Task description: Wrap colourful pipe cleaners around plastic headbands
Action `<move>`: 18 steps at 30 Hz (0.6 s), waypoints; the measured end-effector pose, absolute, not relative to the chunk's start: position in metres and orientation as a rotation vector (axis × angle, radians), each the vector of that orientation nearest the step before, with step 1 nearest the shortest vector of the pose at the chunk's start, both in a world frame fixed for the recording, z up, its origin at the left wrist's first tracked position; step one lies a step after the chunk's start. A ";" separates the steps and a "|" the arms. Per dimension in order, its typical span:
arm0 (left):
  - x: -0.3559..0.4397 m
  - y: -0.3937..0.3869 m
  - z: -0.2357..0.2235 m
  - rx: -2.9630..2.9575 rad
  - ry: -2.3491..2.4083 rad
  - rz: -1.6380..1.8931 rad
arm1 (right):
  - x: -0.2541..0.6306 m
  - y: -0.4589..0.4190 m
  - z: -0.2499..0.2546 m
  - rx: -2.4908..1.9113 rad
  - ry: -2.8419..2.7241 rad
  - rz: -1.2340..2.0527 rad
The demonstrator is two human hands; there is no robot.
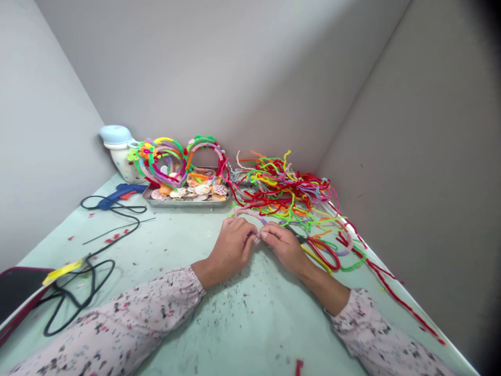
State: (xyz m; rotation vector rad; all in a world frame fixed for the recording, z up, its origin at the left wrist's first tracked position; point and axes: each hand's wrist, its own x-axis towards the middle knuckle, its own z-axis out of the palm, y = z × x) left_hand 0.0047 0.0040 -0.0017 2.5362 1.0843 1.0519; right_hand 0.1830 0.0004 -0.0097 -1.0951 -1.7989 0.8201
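green table [164, 245], grey walls [176, 68]; left fingers [238, 227], right fingers [272, 233] closed on mauve pipe cleaner [246, 212]

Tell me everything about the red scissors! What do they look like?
The scissors lie flat on the table. Their grip is two long red loops that look like plastic. The dark metal blades point up and left, toward the right hand, and look shut. The blade tips are hard to see by that hand, so I cannot tell if it touches them. A yellow pipe cleaner runs alongside the grip.
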 end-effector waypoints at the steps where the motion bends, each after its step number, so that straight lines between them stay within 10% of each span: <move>1: 0.005 0.004 -0.002 2.533 1.083 1.054 | 0.183 0.000 -0.009 -1.097 -1.800 0.816; 18: 0.005 0.005 -0.001 2.461 1.077 1.069 | 0.183 0.000 -0.009 -1.107 -1.854 0.775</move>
